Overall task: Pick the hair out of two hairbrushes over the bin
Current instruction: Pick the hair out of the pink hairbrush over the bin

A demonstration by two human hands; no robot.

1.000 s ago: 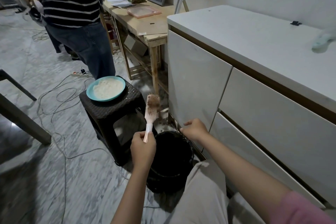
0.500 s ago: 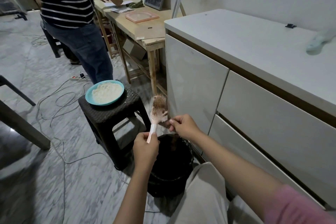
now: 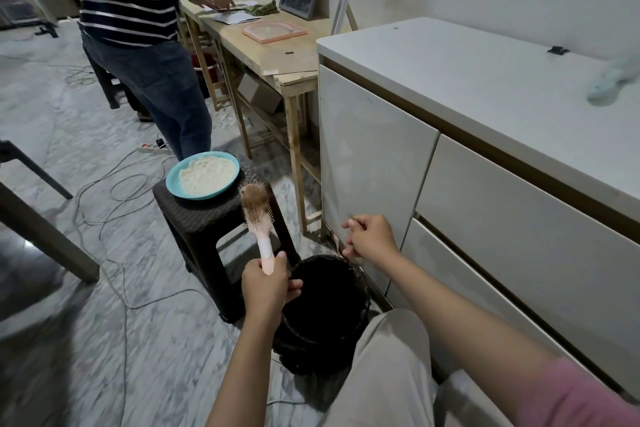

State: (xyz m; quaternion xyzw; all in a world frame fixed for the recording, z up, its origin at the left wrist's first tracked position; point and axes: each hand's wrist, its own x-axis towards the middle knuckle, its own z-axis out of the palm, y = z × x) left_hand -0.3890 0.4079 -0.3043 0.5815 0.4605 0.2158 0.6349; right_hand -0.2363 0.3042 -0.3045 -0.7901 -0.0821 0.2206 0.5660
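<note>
Compared with half a second ago, the right hand [image 3: 372, 236] is drawn away from the hairbrush [image 3: 258, 210]: then its fingertips were at the bristles, now it is held to the right, above the far rim of the bin [image 3: 325, 308] and near the cabinet door [image 3: 374, 163]. This is judged as one pluck being finished and the picked hair being carried over the bin. The fingers of this hand are curled with the tips brought together, as in a pinch; whether a tuft is between them cannot be told, because it is too small and blurred.

The hairbrush is held upright by its pink handle in the left hand [image 3: 266, 284], whose fingers are wrapped tightly round it, just left of the bin and in front of the dark stool [image 3: 194, 218]. Much brown hair is seen in the bristles, so the first brush is judged far from clean. A second brush is not seen.
</note>
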